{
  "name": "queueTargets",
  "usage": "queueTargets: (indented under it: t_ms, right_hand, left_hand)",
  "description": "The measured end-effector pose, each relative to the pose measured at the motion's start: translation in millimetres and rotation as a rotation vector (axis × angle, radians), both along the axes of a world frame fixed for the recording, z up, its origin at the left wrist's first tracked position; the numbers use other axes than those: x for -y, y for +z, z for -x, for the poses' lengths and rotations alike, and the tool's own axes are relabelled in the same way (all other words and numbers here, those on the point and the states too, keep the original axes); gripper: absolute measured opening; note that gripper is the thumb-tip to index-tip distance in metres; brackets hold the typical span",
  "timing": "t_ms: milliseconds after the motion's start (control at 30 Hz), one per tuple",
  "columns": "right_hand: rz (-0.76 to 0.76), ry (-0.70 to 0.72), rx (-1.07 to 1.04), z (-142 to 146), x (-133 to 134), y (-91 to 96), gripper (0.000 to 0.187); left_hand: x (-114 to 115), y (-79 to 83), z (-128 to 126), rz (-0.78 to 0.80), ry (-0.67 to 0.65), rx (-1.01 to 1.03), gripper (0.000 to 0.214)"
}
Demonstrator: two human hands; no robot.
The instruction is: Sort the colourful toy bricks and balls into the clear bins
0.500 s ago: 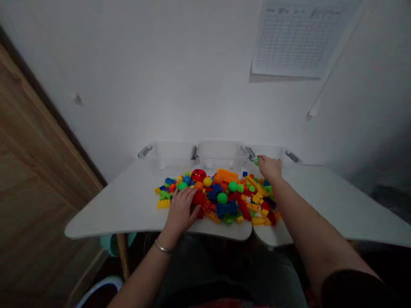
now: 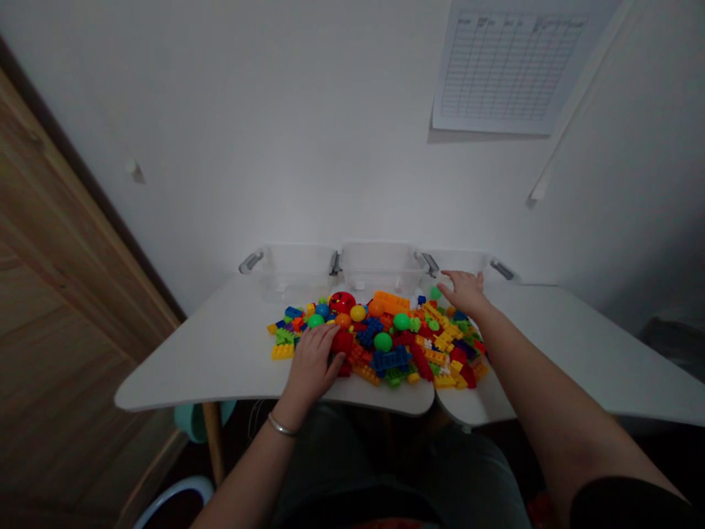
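A heap of plastic building bricks [image 2: 385, 345] in yellow, red, blue, green and orange, mixed with round balls, lies on the white table [image 2: 187, 360]. My left hand [image 2: 311, 360] rests on the heap's near left side, fingers spread, beside a red ball [image 2: 341, 341]. Whatever lies under the palm is hidden. My right hand [image 2: 465, 292] is at the heap's far right with its fingers apart and holding nothing. A small green ball [image 2: 435, 292] lies just past its fingertips.
Several transparent plastic bins [image 2: 380, 268] with grey latches stand in a row along the table's far edge against the white wall. A printed grid chart [image 2: 510, 70] hangs above them. A wooden panel [image 2: 71, 294] stands at the left.
My right hand had the small green ball at its fingertips and has let go; the ball now lies beside the fingers. My left hand has barely moved.
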State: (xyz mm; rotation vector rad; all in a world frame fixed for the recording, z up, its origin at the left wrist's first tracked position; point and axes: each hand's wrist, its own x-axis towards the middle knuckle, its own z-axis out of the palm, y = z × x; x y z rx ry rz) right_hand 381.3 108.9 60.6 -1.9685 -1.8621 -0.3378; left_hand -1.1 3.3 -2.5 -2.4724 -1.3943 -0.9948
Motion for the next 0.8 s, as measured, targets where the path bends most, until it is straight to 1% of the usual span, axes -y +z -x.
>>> queueTargets:
  t_ms: [33, 100, 167, 200, 233, 267, 333, 367, 433, 500, 567, 633, 800]
  right_hand:
    - [-0.037, 0.022, -0.029, 1.0, 1.1, 3.3, 0.047]
    - [-0.179, 0.088, -0.129, 6.4, 5.7, 12.0, 0.049]
    - [-0.347, 0.171, -0.291, 16.9, 13.4, 22.2, 0.046]
    - [-0.408, 0.208, -0.390, 23.9, 18.5, 27.2, 0.045]
    - [-0.449, 0.232, -0.487, 31.8, 24.4, 31.6, 0.044]
    - [-0.459, 0.256, -0.564, 40.4, 31.0, 35.3, 0.044]
    - [-0.439, 0.300, -0.627, 58.3, 46.4, 39.2, 0.039]
    - [-0.412, 0.321, -0.605, 67.3, 54.8, 39.3, 0.037]
    - [-0.317, 0.377, -0.463, 84.6, 72.2, 35.9, 0.033]
    - [-0.186, 0.410, -0.302, 99.9, 87.9, 28.8, 0.028]
    - [-0.100, 0.344, -0.208, 111.9, 99.3, 19.9, 0.030]
    - [-0.045, 0.268, -0.169, 119.5, 105.3, 10.8, 0.030]
    - [0.003, 0.177, -0.135, 122.6, 103.1, -7.4, 0.025]
  left_hand:
    - [-0.5, -0.6, 0.5, 0.001, -0.001, -0.002, 0.048]
    - [-1.3, -1.6, 1.5, 0.000, -0.005, -0.002, 0.049]
    - [-1.7, -2.1, 2.3, -0.004, -0.021, 0.008, 0.051]
    - [-1.7, -2.1, 2.6, -0.008, -0.033, 0.015, 0.052]
    - [-1.6, -2.0, 2.9, -0.011, -0.045, 0.021, 0.053]
    - [-1.5, -1.8, 3.0, -0.013, -0.057, 0.027, 0.054]
    - [-1.2, -1.4, 3.0, -0.016, -0.076, 0.036, 0.055]
    - [-1.1, -1.2, 2.9, -0.015, -0.082, 0.038, 0.055]
    - [-1.3, -1.1, 2.7, -0.014, -0.092, 0.042, 0.054]
    - [-1.7, -1.1, 2.4, -0.012, -0.092, 0.046, 0.054]
    - [-1.9, -0.9, 1.9, -0.011, -0.087, 0.047, 0.053]
    - [-1.7, -0.1, 1.0, -0.011, -0.076, 0.039, 0.052]
    - [0.0, 3.2, -3.4, -0.013, -0.005, 0.012, 0.043]
